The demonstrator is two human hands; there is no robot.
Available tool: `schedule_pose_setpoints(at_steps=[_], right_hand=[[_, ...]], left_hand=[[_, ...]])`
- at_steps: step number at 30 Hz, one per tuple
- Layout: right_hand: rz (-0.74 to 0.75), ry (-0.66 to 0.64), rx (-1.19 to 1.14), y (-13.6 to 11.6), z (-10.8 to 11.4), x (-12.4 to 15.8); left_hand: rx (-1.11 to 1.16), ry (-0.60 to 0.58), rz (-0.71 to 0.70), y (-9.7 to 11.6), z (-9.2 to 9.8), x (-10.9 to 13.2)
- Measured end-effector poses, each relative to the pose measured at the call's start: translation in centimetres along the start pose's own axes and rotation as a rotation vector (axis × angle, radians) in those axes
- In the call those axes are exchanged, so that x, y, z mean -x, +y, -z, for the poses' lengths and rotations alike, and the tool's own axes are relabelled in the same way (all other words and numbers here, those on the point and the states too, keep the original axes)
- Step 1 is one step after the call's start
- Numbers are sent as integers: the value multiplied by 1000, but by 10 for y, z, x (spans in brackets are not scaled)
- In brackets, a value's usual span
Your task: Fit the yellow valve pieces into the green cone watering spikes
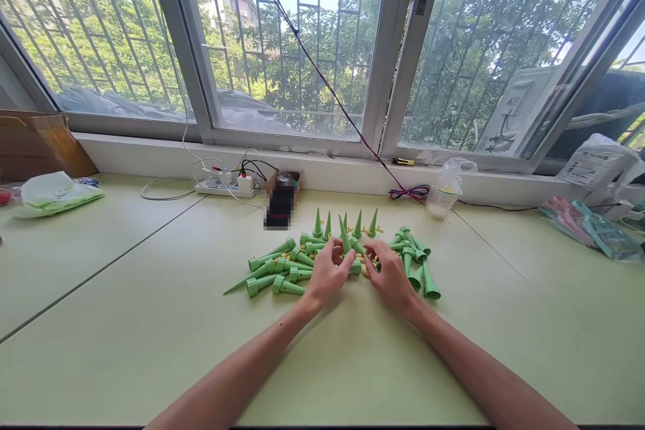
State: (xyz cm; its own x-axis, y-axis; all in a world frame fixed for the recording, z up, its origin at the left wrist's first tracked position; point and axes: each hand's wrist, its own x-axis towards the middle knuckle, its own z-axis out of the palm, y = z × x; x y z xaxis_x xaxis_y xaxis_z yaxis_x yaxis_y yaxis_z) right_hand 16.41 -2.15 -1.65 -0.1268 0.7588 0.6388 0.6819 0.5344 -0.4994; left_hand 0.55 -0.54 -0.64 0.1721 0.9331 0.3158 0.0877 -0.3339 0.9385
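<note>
My left hand (330,274) is closed around a green plastic watering spike (344,235), its pointed tip up. Close beside it, my right hand (390,275) has its fingers bent in a pinch near a second green piece (357,246); what lies between those fingertips is too small to make out. Left of my hands spreads a loose pile of green spikes with ribbed caps (262,283). More green cones (417,275) lie to the right, their wide mouths towards me. Behind my hands several capped spikes (373,223) stand upright, with small yellow parts (379,230) by them.
Along the back of the pale green table (151,349) are a power strip (222,185), a small box (297,178), coiled cable (410,193) and a plastic cup with a bag (442,198). Plastic packets (592,225) lie far right, a white-green packet (60,195) far left.
</note>
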Motion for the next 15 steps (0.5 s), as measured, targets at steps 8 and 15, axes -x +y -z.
schedule_pose_setpoints(at_steps=[8, 15], right_hand=[[47, -139, 242, 10, -4, 0], [89, -189, 363, 11, -8, -4]], left_hand=[[-13, 11, -37, 2, 0, 1], [-69, 57, -59, 0, 0, 2]])
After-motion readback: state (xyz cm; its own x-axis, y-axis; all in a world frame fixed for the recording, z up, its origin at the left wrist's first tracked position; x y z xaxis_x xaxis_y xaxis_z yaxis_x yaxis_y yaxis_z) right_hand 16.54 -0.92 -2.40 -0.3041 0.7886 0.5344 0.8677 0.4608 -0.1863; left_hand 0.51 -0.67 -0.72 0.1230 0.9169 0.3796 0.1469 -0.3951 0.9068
